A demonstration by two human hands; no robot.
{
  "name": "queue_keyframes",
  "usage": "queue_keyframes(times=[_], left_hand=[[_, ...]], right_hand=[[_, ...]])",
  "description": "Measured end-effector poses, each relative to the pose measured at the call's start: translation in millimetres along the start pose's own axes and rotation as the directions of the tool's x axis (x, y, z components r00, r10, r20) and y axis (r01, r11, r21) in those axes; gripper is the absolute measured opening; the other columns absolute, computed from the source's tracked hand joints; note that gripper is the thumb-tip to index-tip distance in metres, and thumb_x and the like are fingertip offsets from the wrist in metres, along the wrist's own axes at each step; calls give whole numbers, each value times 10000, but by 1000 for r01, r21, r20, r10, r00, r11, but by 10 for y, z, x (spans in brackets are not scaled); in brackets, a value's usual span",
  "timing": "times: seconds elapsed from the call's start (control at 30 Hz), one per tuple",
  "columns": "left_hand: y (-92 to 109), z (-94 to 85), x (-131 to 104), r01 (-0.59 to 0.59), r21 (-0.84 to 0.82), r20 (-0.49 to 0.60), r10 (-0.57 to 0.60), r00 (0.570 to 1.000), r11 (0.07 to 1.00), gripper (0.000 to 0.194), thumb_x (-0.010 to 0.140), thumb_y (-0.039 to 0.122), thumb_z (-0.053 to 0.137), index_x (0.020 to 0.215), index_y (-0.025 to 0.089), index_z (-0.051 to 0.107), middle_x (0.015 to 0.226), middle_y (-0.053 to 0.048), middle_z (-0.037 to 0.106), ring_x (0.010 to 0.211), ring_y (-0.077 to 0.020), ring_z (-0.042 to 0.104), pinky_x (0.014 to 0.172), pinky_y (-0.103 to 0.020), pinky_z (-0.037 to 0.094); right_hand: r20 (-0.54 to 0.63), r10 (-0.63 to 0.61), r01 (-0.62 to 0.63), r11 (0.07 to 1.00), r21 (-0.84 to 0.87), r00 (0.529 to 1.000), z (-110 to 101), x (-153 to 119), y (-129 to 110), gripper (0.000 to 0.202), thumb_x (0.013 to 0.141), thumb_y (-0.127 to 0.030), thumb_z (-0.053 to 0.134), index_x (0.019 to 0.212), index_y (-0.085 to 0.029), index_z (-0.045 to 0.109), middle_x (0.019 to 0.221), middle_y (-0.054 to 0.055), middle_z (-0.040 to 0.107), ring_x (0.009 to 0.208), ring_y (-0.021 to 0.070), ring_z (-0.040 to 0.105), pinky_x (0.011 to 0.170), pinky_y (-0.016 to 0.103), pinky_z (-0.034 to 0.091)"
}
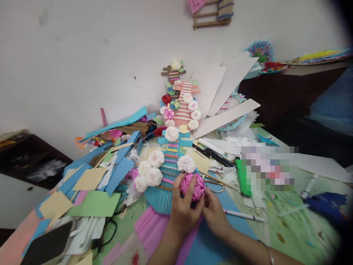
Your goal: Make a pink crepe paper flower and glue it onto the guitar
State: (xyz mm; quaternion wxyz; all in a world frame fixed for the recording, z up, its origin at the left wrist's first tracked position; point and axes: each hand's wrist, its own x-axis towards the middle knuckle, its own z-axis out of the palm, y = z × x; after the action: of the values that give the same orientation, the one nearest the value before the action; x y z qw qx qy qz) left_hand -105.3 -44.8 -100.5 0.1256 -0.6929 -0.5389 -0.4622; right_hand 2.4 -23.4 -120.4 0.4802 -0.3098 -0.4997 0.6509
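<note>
A pink paper flower (pixel 194 188) rests in my left hand (pixel 182 208), whose fingers curl over its front and left side. My right hand (pixel 216 213) is closed at the flower's lower right edge, with its fingertips partly hidden there. Just behind and to the left lies a blue paper model of a stringed instrument (pixel 157 200), with white strings and coloured cross strips. White paper flowers (pixel 153 176) sit along its left side, and a speckled white flower (pixel 186 163) is right above the pink one. Gold-handled scissors (pixel 217 189) lie close to my right hand.
A pink paper instrument (pixel 186 110) with flowers stands against the wall. Coloured paper pieces (pixel 93 204) and a phone (pixel 48 243) cover the left. Black pens (pixel 213 156), a green object (pixel 243 178) and a white marker (pixel 245 216) lie on the right.
</note>
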Motion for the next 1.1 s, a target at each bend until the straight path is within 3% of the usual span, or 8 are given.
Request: queue_keyframes(times=[0.1, 0.23, 0.43, 0.8, 1.1], left_hand=[[-3, -6, -1, 44, -24, -23, -45, 999, 999, 508, 768, 165, 627, 1257, 204, 494, 1282, -151, 340, 1197, -301, 434, 953, -443, 452], [-24, -17, 6, 33, 65, -60, -29, 998, 997, 530, 737, 184, 661, 1241, 207, 499, 1176, -136, 462, 1134, -308, 458, 947, -487, 418], [-10, -20, 15, 110, 15, -111, -107, 988, 994, 670, 735, 214, 658, 1327, 144, 351, 1149, -158, 533, 1097, -294, 482, 915, -468, 440], [-65, -15, -2, 238, -85, 86, -231, 969, 968, 593, 748, 195, 612, 1293, 142, 385, 1291, -165, 474, 1235, -281, 426, 1022, -469, 372], [-132, 37, -1, 300, -78, 217, -278, 936, 951, 527, 737, 219, 632, 1230, 170, 452, 1202, -138, 551, 1147, -280, 501, 973, -478, 410]], right_hand=[[-4, 18, -18, 1000, -2, 1000, -1, -17, 45, 160, 704, -105, 603, 819, -202, 548, 749, -24, 577, 636, 115, 516, 562, 196, 412], [7, 33, -34, 999, 15, 999, 11, -32, 21, 131, 729, -163, 612, 806, -208, 517, 694, -36, 560, 631, 115, 523, 575, 196, 417], [28, 70, -70, 997, 27, 997, 24, -26, -46, 184, 744, -271, 648, 874, -207, 535, 757, -4, 635, 730, 151, 592, 663, 233, 448], [-45, 243, -235, 962, 136, 969, 36, -31, -9, 363, 599, -332, 778, 748, -198, 476, 616, -47, 570, 556, 104, 495, 524, 192, 361], [-67, 277, -260, 946, 196, 958, 53, -56, 93, 375, 591, -330, 791, 848, -203, 550, 777, 30, 679, 736, 206, 639, 678, 311, 496]])
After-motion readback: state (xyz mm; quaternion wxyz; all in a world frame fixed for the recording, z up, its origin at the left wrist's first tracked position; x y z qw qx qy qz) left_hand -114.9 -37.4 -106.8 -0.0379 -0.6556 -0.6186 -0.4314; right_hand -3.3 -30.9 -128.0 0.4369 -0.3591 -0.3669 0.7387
